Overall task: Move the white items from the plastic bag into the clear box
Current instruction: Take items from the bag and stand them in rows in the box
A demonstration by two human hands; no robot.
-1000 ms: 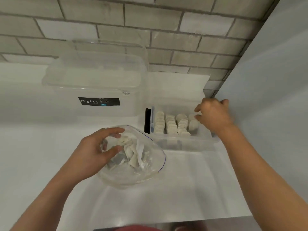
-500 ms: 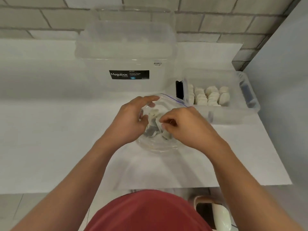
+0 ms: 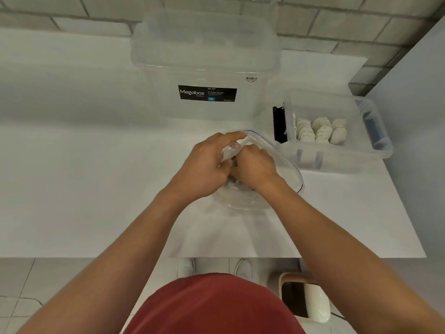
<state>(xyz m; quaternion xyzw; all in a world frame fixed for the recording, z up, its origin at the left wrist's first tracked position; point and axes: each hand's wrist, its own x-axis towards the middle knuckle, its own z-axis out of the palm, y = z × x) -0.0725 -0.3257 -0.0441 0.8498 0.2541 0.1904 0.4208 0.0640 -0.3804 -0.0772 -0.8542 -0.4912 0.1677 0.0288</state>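
A clear plastic bag (image 3: 286,169) with a blue zip line lies open on the white table, mid-frame. My left hand (image 3: 204,165) grips its near-left rim and holds the mouth open. My right hand (image 3: 255,166) is plunged inside the bag, fingers curled down among the white items (image 3: 234,201); what they hold is hidden. To the right stands the small clear box (image 3: 375,155), its lid off, with rows of white items (image 3: 320,130) packed along its middle.
A large lidded clear tub labelled Megabox (image 3: 207,66) stands behind the bag against the brick wall. The white table (image 3: 84,184) ends just before my red shirt. A wall closes the right side. A cream bin (image 3: 305,297) sits on the floor below.
My right hand left the clear box, came to the bag and has gone deeper into it. My left hand stays on the bag's rim. The view has tilted further down.
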